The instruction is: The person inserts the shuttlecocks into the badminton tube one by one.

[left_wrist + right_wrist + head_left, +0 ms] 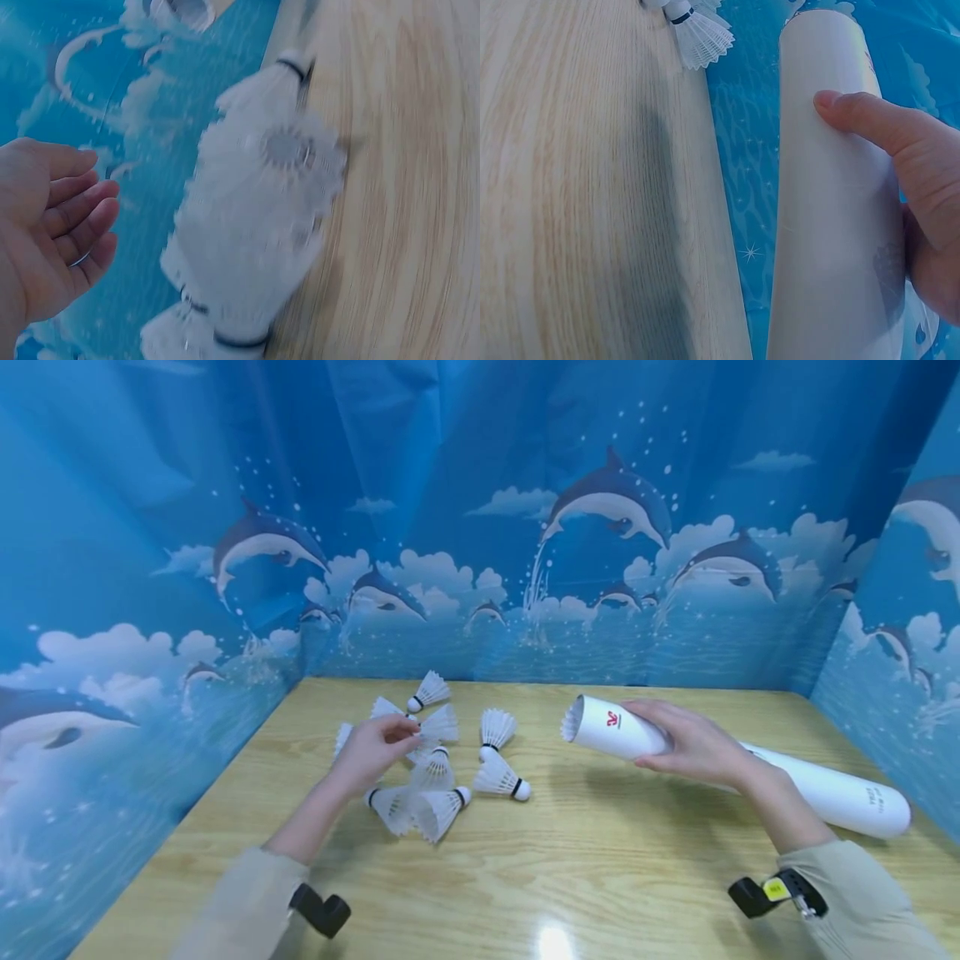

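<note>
My right hand (686,739) grips a long white shuttlecock tube (832,225) from above, thumb along its side. Feathery white tips show at the tube's left mouth (572,720); its far end (888,810) extends right behind my wrist. Over the heap of white shuttlecocks (433,772) hovers my left hand (375,747), fingers loosely bent. In the left wrist view this hand (60,225) has nothing in its palm, and the shuttlecocks (247,217) are blurred beside it. Two more shuttlecocks (501,777) lie together between the heap and the tube.
The wooden table (525,877) is bordered by a blue dolphin-print backdrop (465,527) at the back and both sides. One shuttlecock (431,691) lies near the back edge, behind the heap. Dark cameras (321,910) are strapped at both wrists.
</note>
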Demonstrator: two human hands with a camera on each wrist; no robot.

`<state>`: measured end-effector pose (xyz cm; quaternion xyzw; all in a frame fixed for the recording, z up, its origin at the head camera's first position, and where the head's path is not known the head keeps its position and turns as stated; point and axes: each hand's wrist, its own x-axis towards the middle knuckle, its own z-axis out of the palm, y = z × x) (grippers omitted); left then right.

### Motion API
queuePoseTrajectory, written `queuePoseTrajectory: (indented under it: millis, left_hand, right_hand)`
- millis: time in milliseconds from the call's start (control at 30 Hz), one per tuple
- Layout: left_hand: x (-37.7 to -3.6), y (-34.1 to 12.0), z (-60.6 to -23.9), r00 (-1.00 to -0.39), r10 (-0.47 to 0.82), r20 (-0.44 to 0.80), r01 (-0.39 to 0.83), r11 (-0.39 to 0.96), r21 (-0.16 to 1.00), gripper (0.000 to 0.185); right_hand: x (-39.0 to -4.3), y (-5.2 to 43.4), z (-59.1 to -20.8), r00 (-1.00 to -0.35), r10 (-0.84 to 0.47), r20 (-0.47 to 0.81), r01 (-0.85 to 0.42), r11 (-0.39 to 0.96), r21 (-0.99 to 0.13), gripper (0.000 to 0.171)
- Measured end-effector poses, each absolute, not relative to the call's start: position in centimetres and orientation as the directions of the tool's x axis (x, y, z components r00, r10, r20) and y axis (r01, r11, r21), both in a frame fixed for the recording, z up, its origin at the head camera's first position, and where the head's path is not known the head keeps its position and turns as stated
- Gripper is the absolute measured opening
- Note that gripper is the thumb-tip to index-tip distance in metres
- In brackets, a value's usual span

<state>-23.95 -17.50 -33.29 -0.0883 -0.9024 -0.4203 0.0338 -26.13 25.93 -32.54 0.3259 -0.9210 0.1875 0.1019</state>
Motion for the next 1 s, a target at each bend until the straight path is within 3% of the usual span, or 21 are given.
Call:
queuePoseTrajectory:
  millis: [533,1000]
  left_hand:
    - [-23.9,-23.9,-34.1,-0.980,0.144,0.138,0.199,0.758,0.621,0.038]
    - [-24.7,-25.8,-35.9,-0.977,0.174,0.119,0.211,0.803,0.558,0.041]
  right_hand:
    - [-25.9,26.4,-32.4,-0.774,-0.553,0.309,-0.631,0.719,-0.291,0.073]
    - [-26.1,26.4,-32.7,-0.754,-0.570,0.328,-0.653,0.707,-0.272,0.073]
